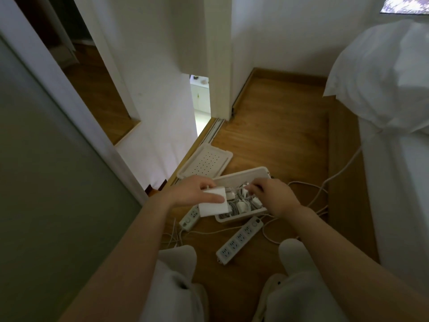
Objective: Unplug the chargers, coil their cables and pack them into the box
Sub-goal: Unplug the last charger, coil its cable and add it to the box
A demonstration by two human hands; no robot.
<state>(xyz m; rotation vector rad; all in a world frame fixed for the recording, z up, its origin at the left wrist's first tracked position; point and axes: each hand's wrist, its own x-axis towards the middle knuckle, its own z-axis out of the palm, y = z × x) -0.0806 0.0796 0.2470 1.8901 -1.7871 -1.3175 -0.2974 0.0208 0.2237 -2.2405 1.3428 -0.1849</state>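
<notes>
Head view: clamping left hand (193,191) around a white power brick (212,204), covering one corner of the box (246,173); burying right hand (277,197) among packed chargers (241,205), grip impossible to tell.

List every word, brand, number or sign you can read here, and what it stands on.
None can be read.
The white charger in the left hand: plain face, no print visible.
The right power strip and the left power strip: any marking is too small to read.
The box lid: only a grid of holes.
</notes>
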